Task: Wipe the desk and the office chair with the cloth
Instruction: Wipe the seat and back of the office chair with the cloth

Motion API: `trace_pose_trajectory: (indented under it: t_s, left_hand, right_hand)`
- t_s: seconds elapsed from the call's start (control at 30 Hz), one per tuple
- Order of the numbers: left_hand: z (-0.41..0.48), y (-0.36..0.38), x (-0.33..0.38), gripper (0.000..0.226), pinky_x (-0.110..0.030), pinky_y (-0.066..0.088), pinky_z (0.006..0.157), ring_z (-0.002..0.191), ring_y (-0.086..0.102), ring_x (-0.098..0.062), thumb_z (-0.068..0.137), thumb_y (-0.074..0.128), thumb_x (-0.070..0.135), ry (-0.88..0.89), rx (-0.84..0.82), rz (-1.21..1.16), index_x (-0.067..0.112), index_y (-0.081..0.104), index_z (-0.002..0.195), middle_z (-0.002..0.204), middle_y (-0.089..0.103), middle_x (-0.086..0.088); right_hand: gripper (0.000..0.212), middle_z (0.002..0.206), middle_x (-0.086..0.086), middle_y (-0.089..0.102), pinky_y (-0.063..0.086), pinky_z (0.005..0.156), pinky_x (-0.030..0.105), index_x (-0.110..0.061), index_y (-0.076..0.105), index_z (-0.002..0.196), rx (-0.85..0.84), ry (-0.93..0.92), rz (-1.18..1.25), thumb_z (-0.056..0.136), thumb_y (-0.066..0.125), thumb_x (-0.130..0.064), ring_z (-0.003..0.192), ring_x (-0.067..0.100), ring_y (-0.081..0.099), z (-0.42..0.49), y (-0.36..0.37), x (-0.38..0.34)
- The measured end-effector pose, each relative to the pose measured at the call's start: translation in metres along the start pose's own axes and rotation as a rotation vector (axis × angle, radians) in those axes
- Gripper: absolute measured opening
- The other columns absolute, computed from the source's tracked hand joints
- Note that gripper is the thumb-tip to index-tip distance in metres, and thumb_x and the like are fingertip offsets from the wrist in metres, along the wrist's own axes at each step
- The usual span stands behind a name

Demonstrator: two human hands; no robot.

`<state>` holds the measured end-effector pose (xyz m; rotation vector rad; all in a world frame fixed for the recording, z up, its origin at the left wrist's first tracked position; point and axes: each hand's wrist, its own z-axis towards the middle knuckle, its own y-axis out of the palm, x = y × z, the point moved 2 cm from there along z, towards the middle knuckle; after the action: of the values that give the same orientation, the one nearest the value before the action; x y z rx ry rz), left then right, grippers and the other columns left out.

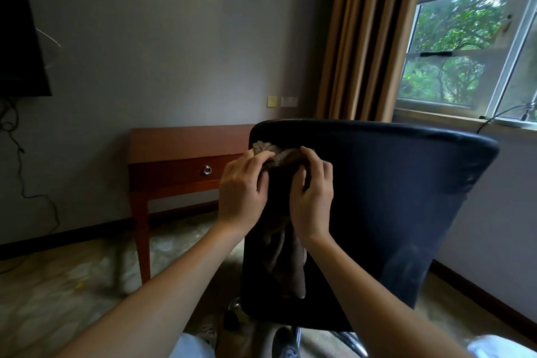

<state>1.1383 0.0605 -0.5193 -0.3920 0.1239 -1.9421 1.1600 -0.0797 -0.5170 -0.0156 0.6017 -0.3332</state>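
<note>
Fingers of the left hand were curled and pinched the bunched top of the brown cloth. Right hand sat just beside it, its fingers bent over the same bunched edge and gripping it. A strip of cloth showed between the two hands. Thumbs were mostly hidden.

Cloth lay against the rear of the office chair backrest, near the upper left corner. Its loose end hung down the backrest between the two forearms. Chair was dark and fabric-covered, with its back toward the camera. Part of its chrome base showed below.

Wooden tabletop stood behind and left of the chair, against the grey wall. Its drawer was closed and had a metal ring pull. Chair edge overlapped the tabletop's right end in view.

Yellow note and a white wall plate were side by side on the wall above the tabletop. Tan curtain hung left of the window, with green trees outside. Dark panel was mounted at upper left, with a black cable trailing down to the patterned carpet.
</note>
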Motion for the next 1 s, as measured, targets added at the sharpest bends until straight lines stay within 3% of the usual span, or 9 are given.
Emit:
trace_pose_trajectory:
  t_s: [0.1,0.23,0.4,0.57,0.67,0.83,1.0]
  left_hand:
    - [0.0,0.004,-0.005,0.034,-0.041,0.036,0.108,0.126,0.055,-0.03,0.096,0.059,0.014,0.064,0.034,0.039,0.013,0.061,0.131,0.123,0.064,-0.007]
    - [-0.003,0.016,-0.015,0.039,-0.059,0.031,0.113,0.142,0.04,-0.034,0.1,0.053,0.018,0.102,-0.015,0.007,0.015,0.055,0.139,0.136,0.056,-0.011]
    - [-0.009,0.027,-0.025,0.048,-0.059,0.025,0.12,0.149,0.027,-0.039,0.101,0.051,0.016,0.162,-0.096,-0.034,0.017,0.04,0.148,0.149,0.042,-0.011]
    - [-0.024,0.041,-0.04,0.059,-0.068,0.02,0.117,0.154,0.007,-0.04,0.102,0.045,0.028,0.144,-0.216,-0.058,0.025,0.024,0.157,0.164,0.023,-0.006]
    - [-0.033,0.046,-0.048,0.064,-0.07,0.015,0.117,0.154,-0.001,-0.039,0.102,0.043,0.029,0.14,-0.288,-0.05,0.032,0.015,0.159,0.165,0.015,0.001]
    - [-0.041,0.053,-0.05,0.063,-0.066,0.018,0.119,0.155,-0.005,-0.036,0.101,0.043,0.026,0.082,-0.297,-0.138,0.033,0.017,0.158,0.165,0.001,0.018]
    - [-0.039,0.051,-0.051,0.065,-0.037,0.012,0.123,0.155,-0.008,-0.032,0.099,0.046,0.016,0.023,-0.307,-0.247,0.023,0.021,0.158,0.168,0.007,0.009]
  right_hand:
    - [0.058,0.137,0.004,0.036,0.035,0.092,-0.001,-0.019,0.039,0.149,-0.04,-0.001,0.024,0.097,0.063,-0.013,0.116,-0.016,0.041,-0.006,0.01,-0.001]
    - [0.087,0.148,0.006,0.022,0.046,0.101,0.029,-0.029,0.019,0.155,-0.094,-0.034,-0.138,0.086,0.073,-0.022,0.133,0.026,0.04,-0.014,0.026,0.021]
    - [0.084,0.155,0.014,0.019,0.054,0.099,0.049,-0.027,0.014,0.157,-0.049,-0.088,-0.276,0.093,0.069,-0.024,0.14,0.032,0.033,-0.017,0.036,0.035]
    - [0.081,0.156,0.021,0.021,0.049,0.1,0.042,-0.021,0.018,0.158,-0.038,-0.184,-0.4,0.094,0.068,-0.022,0.14,0.035,0.032,-0.02,0.038,0.052]
    - [0.078,0.153,0.024,0.022,0.051,0.1,0.049,-0.016,0.022,0.156,-0.047,-0.289,-0.525,0.094,0.068,-0.024,0.139,0.039,0.033,-0.025,0.039,0.066]
    - [0.071,0.153,0.024,0.021,0.048,0.101,0.058,-0.019,0.015,0.159,-0.077,-0.314,-0.629,0.101,0.051,-0.034,0.139,0.041,0.033,-0.032,0.046,0.079]
    - [0.073,0.152,0.023,0.023,0.049,0.103,0.054,-0.018,0.019,0.159,-0.077,-0.346,-0.673,0.099,0.058,-0.032,0.138,0.041,0.034,-0.031,0.05,0.082]
